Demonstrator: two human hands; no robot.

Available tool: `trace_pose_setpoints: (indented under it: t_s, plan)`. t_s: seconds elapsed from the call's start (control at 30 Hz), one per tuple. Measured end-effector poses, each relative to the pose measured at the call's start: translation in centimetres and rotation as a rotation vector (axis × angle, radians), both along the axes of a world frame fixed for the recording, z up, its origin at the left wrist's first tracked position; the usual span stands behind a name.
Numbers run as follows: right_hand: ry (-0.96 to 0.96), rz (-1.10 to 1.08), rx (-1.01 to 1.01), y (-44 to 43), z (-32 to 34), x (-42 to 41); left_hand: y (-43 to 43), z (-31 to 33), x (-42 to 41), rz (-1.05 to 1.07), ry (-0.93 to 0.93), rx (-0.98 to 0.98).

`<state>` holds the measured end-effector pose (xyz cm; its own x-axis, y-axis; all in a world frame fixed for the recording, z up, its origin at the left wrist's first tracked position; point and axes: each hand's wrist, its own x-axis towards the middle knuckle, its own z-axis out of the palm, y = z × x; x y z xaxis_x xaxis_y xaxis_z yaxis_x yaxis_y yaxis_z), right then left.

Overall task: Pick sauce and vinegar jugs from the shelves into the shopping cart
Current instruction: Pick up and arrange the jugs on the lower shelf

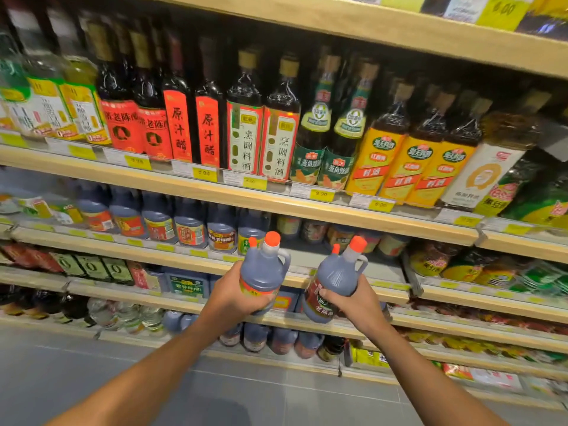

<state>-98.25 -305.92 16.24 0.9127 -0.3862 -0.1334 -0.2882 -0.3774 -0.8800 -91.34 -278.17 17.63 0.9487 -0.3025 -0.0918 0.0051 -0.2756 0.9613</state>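
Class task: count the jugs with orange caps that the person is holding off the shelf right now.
2: one jug in the left hand, one jug in the right hand. Similar jugs remain on the shelves, caps hidden.

Both hands are gripping dark jugs in front of the shelves: the left hand (234, 295) is wrapping round an upright orange-capped jug (263, 269), the right hand (358, 304) is clasping a second jug (333, 279) that is tilting left. Behind them, a row of similar jugs (172, 221) is sitting on a wooden shelf (172, 248), with tall vinegar bottles (190, 118) standing above.
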Motion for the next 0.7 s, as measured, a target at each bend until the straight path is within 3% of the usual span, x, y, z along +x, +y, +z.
trace_pose_setpoints:
  t_s: [0.27, 0.4, 0.53, 0.7]
  plan:
    - [-0.074, -0.033, -0.171, 0.8, -0.2, 3.1, 1.0, -1.6, 2.1, 0.01, -0.072, -0.009]
    - [-0.158, 0.005, -0.16, 0.0, -0.3, 5.6, 1.0, -1.9, 3.0, -0.018, -0.108, 0.005]
    - [-0.127, 0.044, -0.212, -1.8, -2.0, 8.0, 0.7, -2.9, 4.0, 0.015, -0.259, 0.057]
    - [-0.087, 0.056, -0.229, -3.4, -3.6, 9.5, 0.1, -3.0, 5.0, 0.015, -0.244, 0.069]
